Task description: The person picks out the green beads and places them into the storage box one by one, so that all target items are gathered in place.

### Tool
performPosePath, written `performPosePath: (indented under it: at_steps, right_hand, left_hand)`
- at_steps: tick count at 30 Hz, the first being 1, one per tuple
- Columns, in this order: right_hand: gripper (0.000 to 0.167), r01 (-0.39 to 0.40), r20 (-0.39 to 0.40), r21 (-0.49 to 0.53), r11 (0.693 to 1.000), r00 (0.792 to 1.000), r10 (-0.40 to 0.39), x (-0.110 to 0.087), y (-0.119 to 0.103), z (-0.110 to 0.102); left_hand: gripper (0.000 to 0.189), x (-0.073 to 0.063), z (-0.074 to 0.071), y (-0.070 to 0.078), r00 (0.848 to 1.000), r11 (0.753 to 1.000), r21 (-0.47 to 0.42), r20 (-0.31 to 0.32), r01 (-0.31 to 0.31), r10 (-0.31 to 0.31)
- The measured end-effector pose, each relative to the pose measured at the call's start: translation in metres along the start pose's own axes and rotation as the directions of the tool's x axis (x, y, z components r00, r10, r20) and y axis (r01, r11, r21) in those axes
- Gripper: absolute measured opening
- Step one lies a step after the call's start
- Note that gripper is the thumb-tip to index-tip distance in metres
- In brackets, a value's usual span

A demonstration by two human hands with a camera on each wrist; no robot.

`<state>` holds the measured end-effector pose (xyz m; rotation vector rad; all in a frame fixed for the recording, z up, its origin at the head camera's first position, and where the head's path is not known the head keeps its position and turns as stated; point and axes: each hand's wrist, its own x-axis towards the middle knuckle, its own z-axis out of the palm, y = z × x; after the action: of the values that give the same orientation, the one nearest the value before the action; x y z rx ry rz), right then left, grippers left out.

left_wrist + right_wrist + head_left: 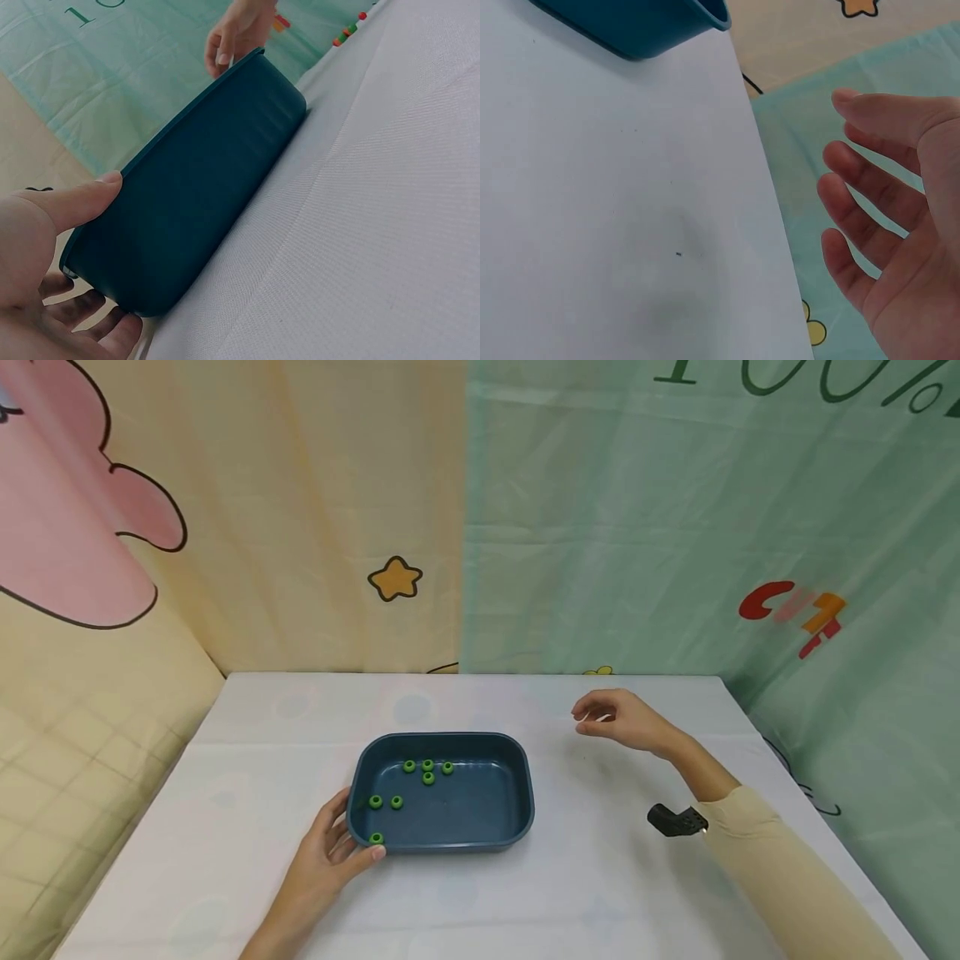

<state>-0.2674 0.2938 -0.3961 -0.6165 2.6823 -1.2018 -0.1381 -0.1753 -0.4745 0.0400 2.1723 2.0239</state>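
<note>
On the white table lies a dark blue rectangular tray (480, 839) with several small green beads (397, 802) in it, mostly toward its left half. At the tray's near left corner, my left hand (318, 860) holds it, thumb on the rim and the other fingers around the side, as the left wrist view also shows. My right hand (622, 718) is above the table, right of the tray and apart from it. Its fingers (870, 184) are loosely bent, and nothing is between them and the thumb.
A black device (675, 820) sits at the right wrist by the beige sleeve (787, 868). Small red and green round pieces (349, 31) show at the table's edge in the left wrist view. Printed curtains (600, 527) hang behind the table (465, 910).
</note>
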Motion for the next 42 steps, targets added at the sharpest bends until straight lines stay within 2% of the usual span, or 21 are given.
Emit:
performPosePath:
  at_steps: [8,14,21,28,34,42]
  right_hand:
    - [0.028,-0.093,-0.058,-0.028,0.995,0.994,0.092,-0.028,0.017,-0.017]
    - [0.029,-0.109,-0.085,-0.052,0.993,0.991,0.104,-0.048,0.026,-0.026]
    - [0.032,-0.176,-0.13,-0.087,0.98,0.978,0.164,-0.075,0.033,-0.041]
    - [0.038,-0.215,-0.157,-0.104,0.971,0.968,0.198,-0.099,0.051,-0.053]
    - [0.038,-0.244,-0.197,-0.092,0.965,0.955,0.222,-0.114,0.063,-0.059]
    - [0.039,-0.276,-0.212,-0.086,0.957,0.944,0.253,-0.129,0.075,-0.062]
  left_hand:
    - [0.098,0.0,0.001,0.001,1.0,1.0,-0.004,0.003,-0.012,0.012]
    - [0.098,-0.001,0.0,0.001,1.0,1.0,-0.004,0.003,-0.012,0.012]
    - [0.097,0.0,0.001,0.0,1.0,1.0,-0.013,0.004,-0.008,0.008]
    - [0.099,0.0,0.0,0.0,1.0,1.0,-0.002,0.002,0.003,-0.003]
    - [0.099,-0.001,-0.001,0.0,1.0,1.0,0.004,-0.002,0.009,-0.009]
    - [0.099,-0.001,0.0,0.0,1.0,1.0,0.009,-0.004,-0.002,0.002]
